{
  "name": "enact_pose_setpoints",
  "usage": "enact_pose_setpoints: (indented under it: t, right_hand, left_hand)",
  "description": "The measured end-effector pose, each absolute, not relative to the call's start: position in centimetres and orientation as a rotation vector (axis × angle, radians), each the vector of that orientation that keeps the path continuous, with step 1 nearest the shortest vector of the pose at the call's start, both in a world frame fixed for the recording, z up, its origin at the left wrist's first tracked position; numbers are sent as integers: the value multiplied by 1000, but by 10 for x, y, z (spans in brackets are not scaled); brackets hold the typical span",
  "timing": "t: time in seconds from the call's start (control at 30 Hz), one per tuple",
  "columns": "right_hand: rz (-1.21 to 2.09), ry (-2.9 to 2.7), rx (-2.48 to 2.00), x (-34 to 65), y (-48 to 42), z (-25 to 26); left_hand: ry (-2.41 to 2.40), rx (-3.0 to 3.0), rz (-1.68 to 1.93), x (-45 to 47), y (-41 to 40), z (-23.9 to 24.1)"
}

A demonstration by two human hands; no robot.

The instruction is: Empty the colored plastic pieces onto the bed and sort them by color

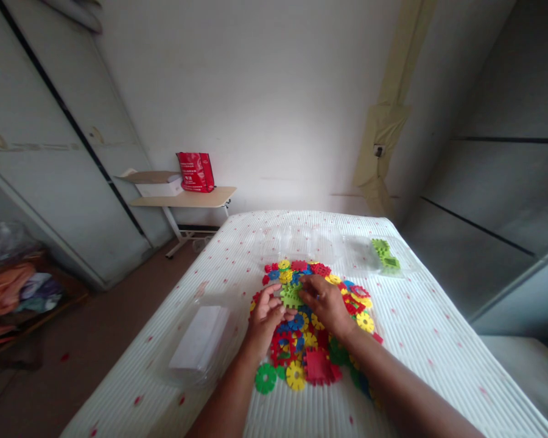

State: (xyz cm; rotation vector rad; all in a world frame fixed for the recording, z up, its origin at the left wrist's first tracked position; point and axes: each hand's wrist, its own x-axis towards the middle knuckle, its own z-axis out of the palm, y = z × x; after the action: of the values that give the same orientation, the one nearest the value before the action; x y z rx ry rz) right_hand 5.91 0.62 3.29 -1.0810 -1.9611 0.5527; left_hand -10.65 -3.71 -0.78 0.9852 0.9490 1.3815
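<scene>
A light green toothed plastic building piece (291, 296) is held up between my two hands, over a heap of colourful plastic pieces. My left hand (265, 316) has its curled fingers and thumb at the piece's left and lower edge. From the right, my right hand (327, 302) grips its other edge with bent fingers, palm down; some fingertips are hidden. Under and around both hands lie round notched discs, such as a yellow disc (295, 375) and a green disc (265, 378), and square toothed pieces, including a red square piece (320, 366).
A clear tray (404, 272) at the far right holds light green pieces (386, 252). White cards or paper (201, 337) lie in a clear container at left. The ribbed white cover (438, 365) spans the surface. Behind, a small table (210, 198) bears a red bag (196, 172).
</scene>
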Motion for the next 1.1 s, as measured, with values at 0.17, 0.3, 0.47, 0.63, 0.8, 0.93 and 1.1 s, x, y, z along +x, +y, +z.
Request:
enact_pose_setpoints:
  t: [0.17,0.3,0.47,0.63,0.8,0.93,1.1]
  right_hand:
    - [549,-2023,-1028,59,7,36]
    - [700,-1978,-1063,62,11,34]
    - [1044,-1890,-1026,64,14,31]
    - [1210,-1738,-1023,81,20,56]
    - [735,-1473,-1214,166,45,103]
    - [63,-1333,-1710,246,75,114]
    - [-169,-1434,-2212,285,106,96]
  left_hand:
    - [971,1042,1353,-108,-37,-10]
    - [961,1076,1314,-109,-38,-7]
    - [1011,1137,1262,-109,-39,-5]
    - [1070,1167,1335,-109,-38,-5]
    - [1127,1144,1431,-111,-38,-3]
    - [1121,1144,1441,-111,-37,-4]
    - [1108,1146,1430,-111,-36,-6]
